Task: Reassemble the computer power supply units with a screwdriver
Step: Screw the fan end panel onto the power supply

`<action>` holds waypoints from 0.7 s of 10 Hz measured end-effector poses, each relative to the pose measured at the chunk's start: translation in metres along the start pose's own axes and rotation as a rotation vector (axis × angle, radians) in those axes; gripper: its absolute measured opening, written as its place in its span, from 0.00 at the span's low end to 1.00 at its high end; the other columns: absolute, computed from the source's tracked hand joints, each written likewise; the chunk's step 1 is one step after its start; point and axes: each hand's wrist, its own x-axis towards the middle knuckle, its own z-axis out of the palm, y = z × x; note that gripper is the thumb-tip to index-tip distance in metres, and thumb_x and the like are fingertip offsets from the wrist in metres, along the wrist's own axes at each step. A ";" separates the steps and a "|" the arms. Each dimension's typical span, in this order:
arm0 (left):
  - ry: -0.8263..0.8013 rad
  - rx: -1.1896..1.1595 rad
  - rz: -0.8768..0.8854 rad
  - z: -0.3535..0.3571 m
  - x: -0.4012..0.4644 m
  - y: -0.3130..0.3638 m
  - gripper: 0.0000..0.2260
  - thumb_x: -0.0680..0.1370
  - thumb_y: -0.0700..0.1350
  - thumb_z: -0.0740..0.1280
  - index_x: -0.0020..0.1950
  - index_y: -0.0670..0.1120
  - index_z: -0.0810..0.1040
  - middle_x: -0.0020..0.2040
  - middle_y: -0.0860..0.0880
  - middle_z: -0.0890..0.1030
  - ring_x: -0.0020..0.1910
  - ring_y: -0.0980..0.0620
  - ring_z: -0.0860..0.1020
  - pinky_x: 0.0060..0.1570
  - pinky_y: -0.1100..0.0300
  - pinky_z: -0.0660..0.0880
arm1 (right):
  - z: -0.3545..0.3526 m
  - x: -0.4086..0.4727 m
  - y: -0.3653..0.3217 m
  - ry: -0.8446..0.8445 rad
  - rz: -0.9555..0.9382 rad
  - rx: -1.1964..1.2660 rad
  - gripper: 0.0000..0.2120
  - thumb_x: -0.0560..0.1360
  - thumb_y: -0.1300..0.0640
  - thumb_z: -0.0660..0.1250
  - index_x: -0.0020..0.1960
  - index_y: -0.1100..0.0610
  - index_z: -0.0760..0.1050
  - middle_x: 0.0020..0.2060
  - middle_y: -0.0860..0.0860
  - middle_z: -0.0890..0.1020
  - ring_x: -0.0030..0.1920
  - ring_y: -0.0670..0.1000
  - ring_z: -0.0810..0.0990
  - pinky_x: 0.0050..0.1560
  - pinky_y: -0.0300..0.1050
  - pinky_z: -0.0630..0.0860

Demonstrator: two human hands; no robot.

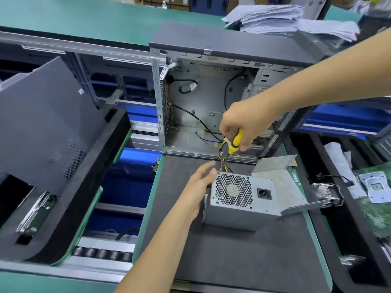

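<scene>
where conveyor rollers [103, 253] run, a grey mat [232, 256] lies beside.

The power supply unit [241, 199] is sitting upright on the grey mat of the table, its honeycomb fan grille and black power socket facing me. It is a bare silver metal box, its cover panel [279, 182] standing open at the right side. Its bundle of yellow and black wires [224, 159] is rising from the top rear edge. The screwdriver [235, 142], yellow-handled with dark bands, is pointing down beside those wires.
</scene>
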 end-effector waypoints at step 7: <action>-0.038 -0.041 -0.031 -0.003 -0.001 0.003 0.12 0.81 0.46 0.64 0.52 0.39 0.82 0.41 0.46 0.85 0.36 0.54 0.83 0.32 0.68 0.75 | 0.009 -0.003 0.000 0.083 -0.006 -0.183 0.08 0.72 0.54 0.71 0.45 0.57 0.75 0.37 0.51 0.78 0.36 0.52 0.75 0.32 0.41 0.69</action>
